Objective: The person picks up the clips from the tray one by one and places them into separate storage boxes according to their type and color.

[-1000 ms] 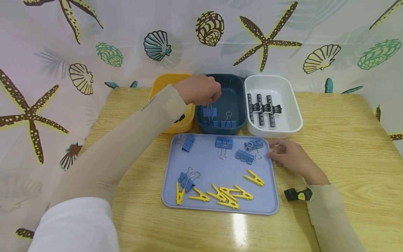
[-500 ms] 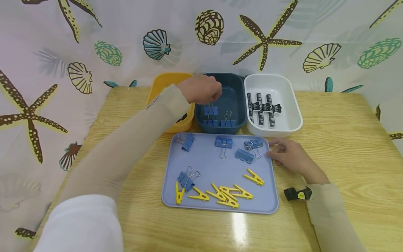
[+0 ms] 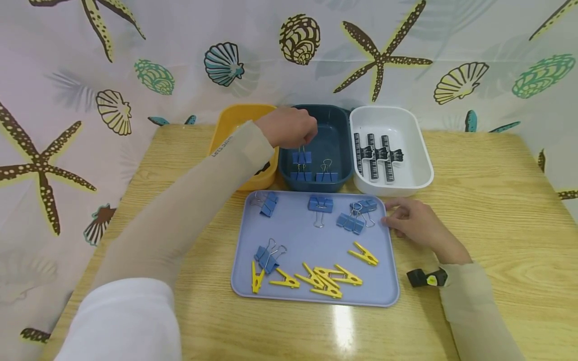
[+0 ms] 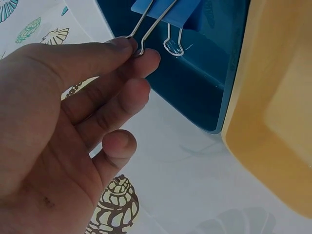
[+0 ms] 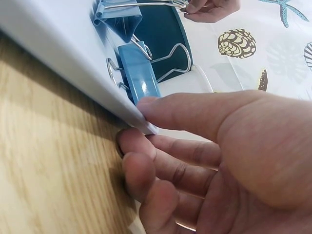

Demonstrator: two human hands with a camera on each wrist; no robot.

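Eight blue clips (image 3: 320, 204), three bins (image 3: 415, 150)

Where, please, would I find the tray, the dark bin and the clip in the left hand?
Tray (image 3: 304, 240), head view: bare middle of its surface.
Dark bin (image 3: 331, 138), head view: bare part of its inside.
Clip (image 4: 183, 13), left wrist view: its blue body.

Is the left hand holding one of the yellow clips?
No, the left-wrist view shows the left hand pinching a blue binder clip by its wire end.
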